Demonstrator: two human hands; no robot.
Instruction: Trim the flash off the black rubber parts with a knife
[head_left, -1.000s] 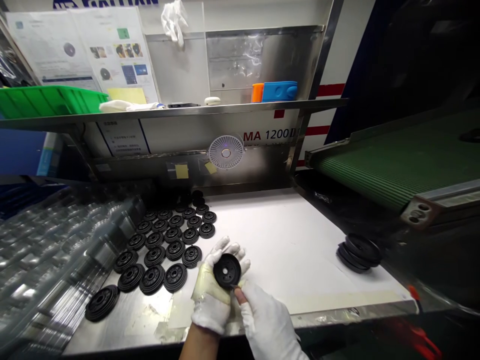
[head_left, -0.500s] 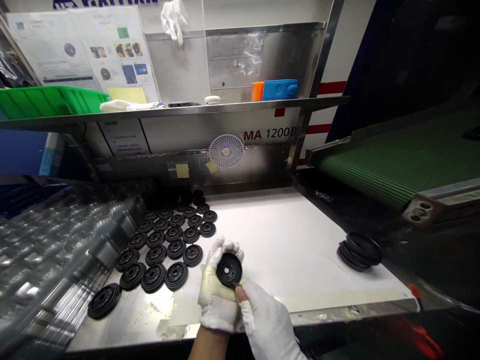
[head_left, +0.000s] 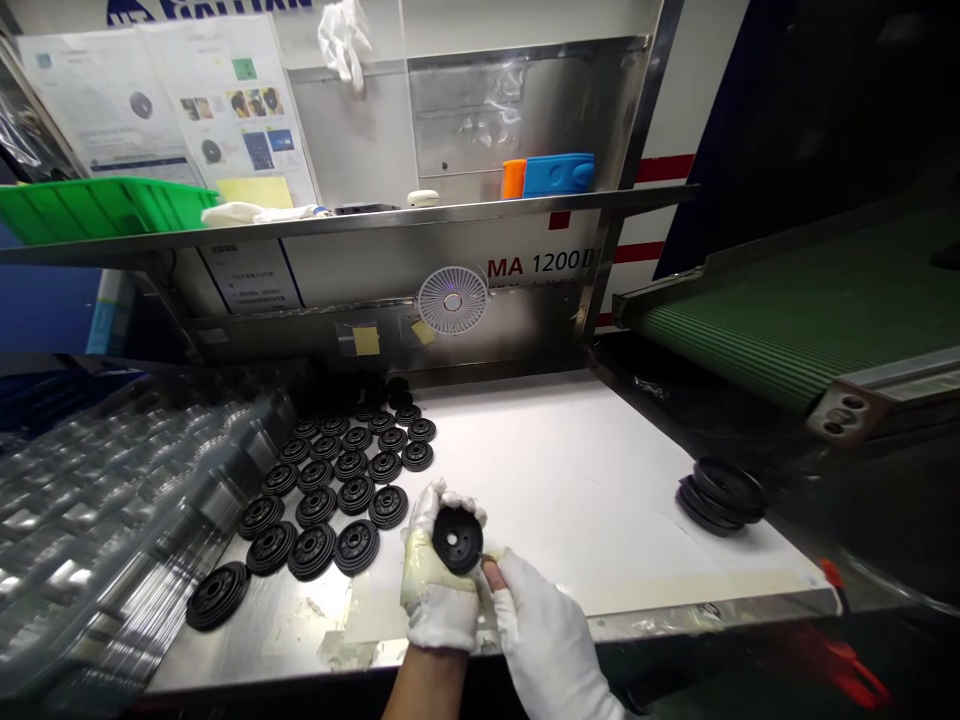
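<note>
Well, a black ribbed rubber disc (head_left: 457, 540) sits in the person's left hand (head_left: 439, 590), held up over the front of a stainless steel table (head_left: 255, 650), its central hole facing up. That left grip is cupped, white-gloved fingers curling up behind the disc, with a yellowish coating across the palm. The white-gloved right hand (head_left: 547, 630) is pressed together at the disc's lower right rim, pinching a thin sliver too small to identify.

Just left of the hands, rows of matching black ribbed discs (head_left: 337, 475) lie flat, and a short stack of black discs (head_left: 720, 497) sits well off to the right. Farther left, stacked clear plastic trays (head_left: 112, 500) show moulded pockets, their contents too blurred to tell.

Above, "MA 1200D" is readable on a white panel (head_left: 540, 263), beside a small white fan (head_left: 453, 305). Cut-off blue lettering runs along the top edge. A steel shelf (head_left: 450, 222) carries a bright green plastic crate (head_left: 97, 210), whose contents are hidden, and an orange and blue object (head_left: 551, 177). Illustrated instruction sheets (head_left: 165, 110) are posted behind it, and a green ribbed conveyor belt (head_left: 795, 320) runs along the right.
</note>
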